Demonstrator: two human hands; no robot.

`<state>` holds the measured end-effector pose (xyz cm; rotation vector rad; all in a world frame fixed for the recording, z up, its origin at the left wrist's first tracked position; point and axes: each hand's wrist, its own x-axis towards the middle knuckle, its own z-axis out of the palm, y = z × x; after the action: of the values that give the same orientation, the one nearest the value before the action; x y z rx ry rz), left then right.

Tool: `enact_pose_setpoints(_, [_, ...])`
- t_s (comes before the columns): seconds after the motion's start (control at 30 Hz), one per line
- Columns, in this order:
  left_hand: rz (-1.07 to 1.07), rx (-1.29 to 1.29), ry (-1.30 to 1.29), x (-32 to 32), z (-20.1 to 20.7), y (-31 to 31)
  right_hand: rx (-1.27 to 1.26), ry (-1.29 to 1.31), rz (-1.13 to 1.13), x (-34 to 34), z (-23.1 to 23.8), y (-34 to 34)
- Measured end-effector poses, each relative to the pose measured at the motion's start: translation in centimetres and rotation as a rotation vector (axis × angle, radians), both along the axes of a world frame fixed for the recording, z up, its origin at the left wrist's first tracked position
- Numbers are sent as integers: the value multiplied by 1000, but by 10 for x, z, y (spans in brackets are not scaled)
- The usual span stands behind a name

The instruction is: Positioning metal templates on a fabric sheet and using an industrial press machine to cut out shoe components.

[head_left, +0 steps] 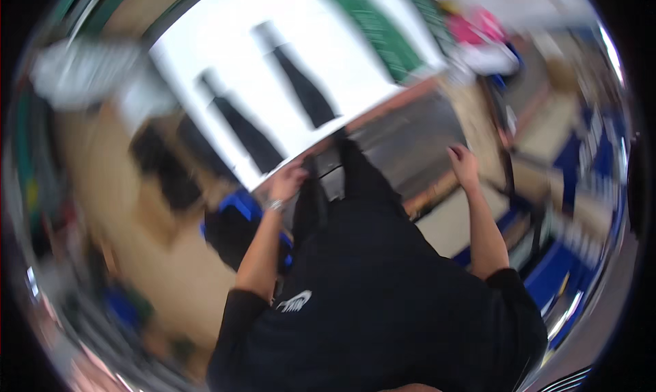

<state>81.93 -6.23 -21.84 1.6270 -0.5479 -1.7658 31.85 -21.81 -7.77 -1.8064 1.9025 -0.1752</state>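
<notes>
My left hand (287,180) is at the near edge of a white tabletop (191,43), its fingers bent and smeared by motion; whether anything is in them I cannot tell. Two long, tapered black pieces (301,84) with narrow grey ends lie side by side on the white surface, the nearer one (246,132) just beyond that hand. To their right is a long green strip (379,33) with pale markings. Over on the right my right hand (465,165) hangs in the air, loosely bent, thumb apart from the fingers, with nothing visible in it.
A dark panel (417,146) with a reddish edge adjoins the white tabletop. Clear plastic wrapping (85,71) is at far left, and a pink bundle (475,26) at back right. Blue racks with cartons (581,241) stand right. A black-and-blue object (232,228) is by my left arm.
</notes>
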Motion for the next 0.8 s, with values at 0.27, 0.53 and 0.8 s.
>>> enact_pose_setpoints(0.27, [-439, 70, -108, 45, 3, -67, -184, -57, -797, 24, 83, 282])
enact_pose_setpoints(0.53, [-1132, -261, -240, -174, 71, -143, -301, 371, -1358, 36, 105, 506])
enact_pose_setpoints(0.8, [-2059, -1385, 211, -503, 219, 71, -289, 545, -1715, -12, 84, 662])
